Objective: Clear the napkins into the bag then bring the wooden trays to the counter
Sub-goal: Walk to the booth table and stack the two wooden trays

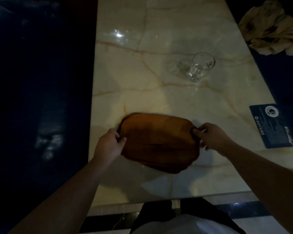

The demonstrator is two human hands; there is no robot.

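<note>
A brown wooden tray [159,142] with rounded corners is over the near part of the marble table [142,73]. Its near edge looks slightly raised and blurred. My left hand [108,146] grips the tray's left rim, thumb on top. My right hand [211,137] grips its right rim, fingers curled around the edge. Nothing lies on the tray. No napkin or bag is plainly in view.
An empty clear glass [200,66] stands on the table beyond the tray, to the right. A dark blue card [272,125] lies at the table's right edge. A crumpled pale patterned cloth [271,27] sits at the far right. Dark seating [37,98] flanks the table on the left.
</note>
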